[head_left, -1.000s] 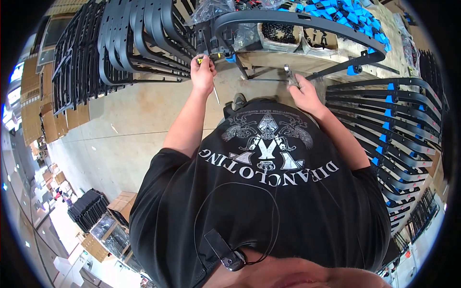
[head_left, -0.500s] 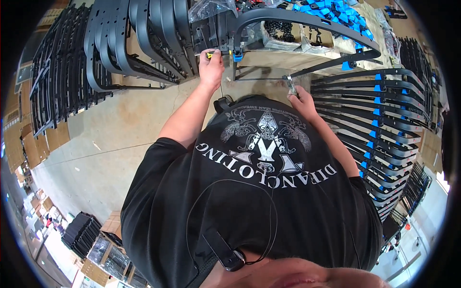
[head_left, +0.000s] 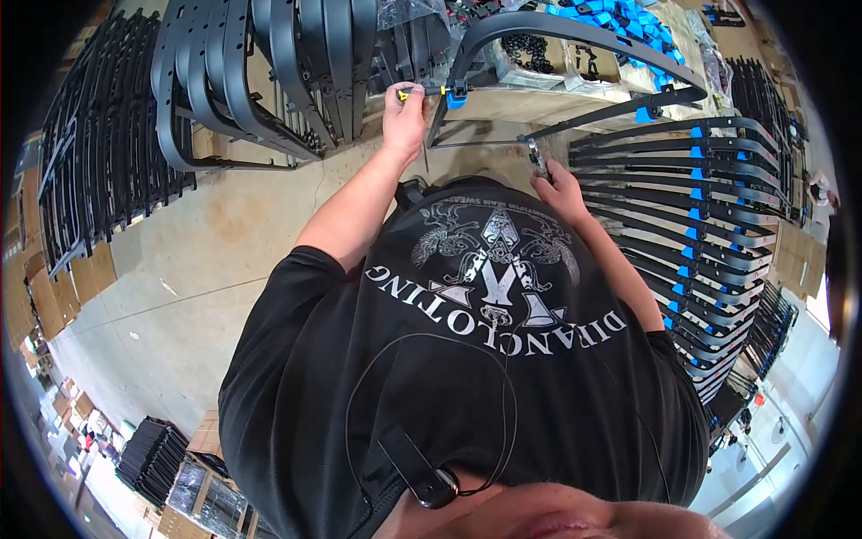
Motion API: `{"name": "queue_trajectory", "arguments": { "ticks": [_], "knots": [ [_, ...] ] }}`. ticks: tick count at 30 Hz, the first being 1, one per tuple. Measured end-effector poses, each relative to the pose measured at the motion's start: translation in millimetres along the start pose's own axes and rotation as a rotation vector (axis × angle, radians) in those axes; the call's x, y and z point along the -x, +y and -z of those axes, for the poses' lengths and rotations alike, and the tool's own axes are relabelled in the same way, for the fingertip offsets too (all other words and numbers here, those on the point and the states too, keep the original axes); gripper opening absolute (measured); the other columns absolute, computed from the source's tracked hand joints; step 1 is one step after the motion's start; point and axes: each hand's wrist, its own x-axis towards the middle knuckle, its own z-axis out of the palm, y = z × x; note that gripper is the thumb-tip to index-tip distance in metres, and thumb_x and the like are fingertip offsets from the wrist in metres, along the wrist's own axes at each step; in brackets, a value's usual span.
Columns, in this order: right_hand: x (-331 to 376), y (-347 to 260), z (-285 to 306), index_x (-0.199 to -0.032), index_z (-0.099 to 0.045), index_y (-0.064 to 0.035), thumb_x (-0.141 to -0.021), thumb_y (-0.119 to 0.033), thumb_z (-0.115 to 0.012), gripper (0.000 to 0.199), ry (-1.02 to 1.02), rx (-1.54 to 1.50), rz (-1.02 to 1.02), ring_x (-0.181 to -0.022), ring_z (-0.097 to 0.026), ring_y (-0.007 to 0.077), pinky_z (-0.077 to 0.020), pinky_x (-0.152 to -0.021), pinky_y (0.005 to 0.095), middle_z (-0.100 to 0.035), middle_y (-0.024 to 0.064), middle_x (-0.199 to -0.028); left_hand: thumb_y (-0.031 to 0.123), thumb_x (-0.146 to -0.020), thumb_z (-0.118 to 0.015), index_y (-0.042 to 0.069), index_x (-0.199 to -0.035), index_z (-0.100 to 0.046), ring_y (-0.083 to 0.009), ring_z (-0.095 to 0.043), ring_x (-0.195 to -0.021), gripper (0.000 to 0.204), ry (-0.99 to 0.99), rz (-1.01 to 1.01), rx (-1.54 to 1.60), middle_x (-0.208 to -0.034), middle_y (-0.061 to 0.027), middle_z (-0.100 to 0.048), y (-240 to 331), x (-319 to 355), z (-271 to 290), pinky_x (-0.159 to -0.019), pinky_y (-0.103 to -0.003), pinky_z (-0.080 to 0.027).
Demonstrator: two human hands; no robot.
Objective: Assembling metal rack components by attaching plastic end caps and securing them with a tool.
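At frame (head_left: 575, 40), left hand (head_left: 404, 117) gripping perhaps screwdriver (head_left: 420, 92)

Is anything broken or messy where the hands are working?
Nothing looks broken or spilled. The left hand holds a yellow-handled tool at a blue clip on the curved black frame. The right hand holds a small metal part. The black frames beside it lie neatly stacked.

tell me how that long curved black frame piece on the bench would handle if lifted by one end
The curved black frame piece looks like a rigid moulded part, so probably stiff rather than floppy. It is long and thin, so the far end would likely swing or sag. The left hand works at its blue clip with a yellow-handled tool.
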Motion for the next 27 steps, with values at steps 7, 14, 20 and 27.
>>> {"name": "queue_trajectory", "arguments": {
  "ticks": [7, 14, 20, 27],
  "knots": [
    [-15.7, 4.5, -22.9, -0.092, -0.058, 0.0002, -0.09, -0.023, -0.059, 0.023, 0.008, 0.093, -0.102, -0.071, -0.06, 0.0248, -0.0478, -0.067, 0.039, -0.061, 0.0146, -0.075, 0.018, -0.102, -0.058, 0.007, -0.115, -0.054, -0.0072, -0.052, -0.078, 0.018, -0.181, -0.116, -0.29, -0.091, 0.0012, -0.06, 9.2, 7.4, 17.8, -0.069, -0.022, -0.043],
    [-95.1, -14.6, -66.9, -0.101, -0.06, 0.0026, -0.092, -0.025, -0.054, 0.03, -0.147, -0.122, -0.209, -0.084, -0.064, 0.0373, -0.0486, -0.08, 0.0433, -0.067, 0.0233, -0.092, 0.02, -0.1, -0.059, 0.003, -0.114, -0.054, -0.0107, -0.058, -0.069, 0.023, 0.256, -0.176, -0.525, -0.078, -0.006, -0.063, -4.6, 2.5, -18.3, -0.064, -0.028, -0.046],
    [-135.7, -62.2, -85.3, -0.111, -0.057, 0.0078, -0.093, -0.024, -0.055, 0.036, -0.033, 0.259, 0.038, -0.11, -0.063, 0.0449, -0.0484, -0.096, 0.0485, -0.063, 0.0334, -0.116, 0.021, -0.099, -0.062, 0.005, -0.116, -0.055, -0.0111, -0.056, -0.062, 0.025, 0.094, 0.17, -0.449, -0.073, -0.0045, -0.06, 28.2, 6.7, -33.9, -0.059, -0.031, -0.046],
    [-126.5, -125.9, -48.0, -0.112, -0.058, 0.0065, -0.092, -0.021, -0.055, 0.034, -0.341, -0.1, -0.294, -0.111, -0.063, 0.0447, -0.0509, -0.097, 0.0463, -0.063, 0.0327, -0.119, 0.025, -0.092, -0.074, 0.006, -0.102, -0.059, -0.0125, -0.055, -0.071, 0.026, 0.199, -0.229, -0.679, -0.08, -0.0046, -0.062, 6.7, 5.6, -24.9, -0.064, -0.03, -0.047]
  ]
}}
